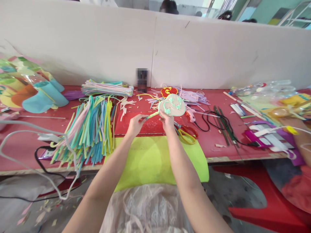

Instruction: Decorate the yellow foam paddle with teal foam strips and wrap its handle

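Note:
A round cream fan-shaped piece [173, 106] with mint-green curls and small flowers is tilted over the table in front of me. My right hand [167, 122] grips its lower edge near the base of the handle. The pale yellow-green handle [153, 114] points left, and my left hand [136, 124] pinches its end between thumb and fingers. Beneath both hands lies a red board [126, 127]. Scissors with yellow handles [186, 136] rest just right of my right wrist, overlapping red handles. A glue gun [190, 115] with a black cord sits beside the piece.
Pastel pipe cleaners [92, 126] are heaped at left, with another bundle [107, 88] behind. A red round piece [168, 92] and a phone-like block [142, 84] stand near the white partition [97, 45]. A power strip [269, 137] and another person's arm [302, 136] are at right.

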Demonstrator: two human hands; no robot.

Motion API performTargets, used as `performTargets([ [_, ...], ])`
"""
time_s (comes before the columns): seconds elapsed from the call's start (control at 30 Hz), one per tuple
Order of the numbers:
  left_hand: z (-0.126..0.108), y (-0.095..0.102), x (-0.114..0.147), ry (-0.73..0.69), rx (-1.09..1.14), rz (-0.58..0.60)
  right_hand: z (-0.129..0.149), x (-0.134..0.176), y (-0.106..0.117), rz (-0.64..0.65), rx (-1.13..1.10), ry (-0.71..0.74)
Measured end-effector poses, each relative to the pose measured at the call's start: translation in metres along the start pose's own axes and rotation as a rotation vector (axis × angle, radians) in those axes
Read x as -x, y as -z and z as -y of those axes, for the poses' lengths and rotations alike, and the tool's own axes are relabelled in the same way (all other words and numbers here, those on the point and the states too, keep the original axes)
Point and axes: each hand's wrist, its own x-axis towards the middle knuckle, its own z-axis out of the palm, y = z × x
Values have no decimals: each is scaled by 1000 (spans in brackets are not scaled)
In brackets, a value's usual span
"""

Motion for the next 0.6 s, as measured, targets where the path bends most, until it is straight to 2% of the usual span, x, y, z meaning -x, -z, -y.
performTargets([
  [0.17,-2,0,2,11,-2,-20,0,1,-2,-25,11,9],
  [0.23,-2,0,1,63,63,-33,0,1,-2,-24,21,10],
  [0.33,0,1,-1,241,258,-17,0,1,-2,-7,30,21],
  [0.47,2,3,-2,488,643,41,0,3,-2,28,17,46],
  [0.6,5,3,0,606,926,77,0,5,-2,97,14,59],
])
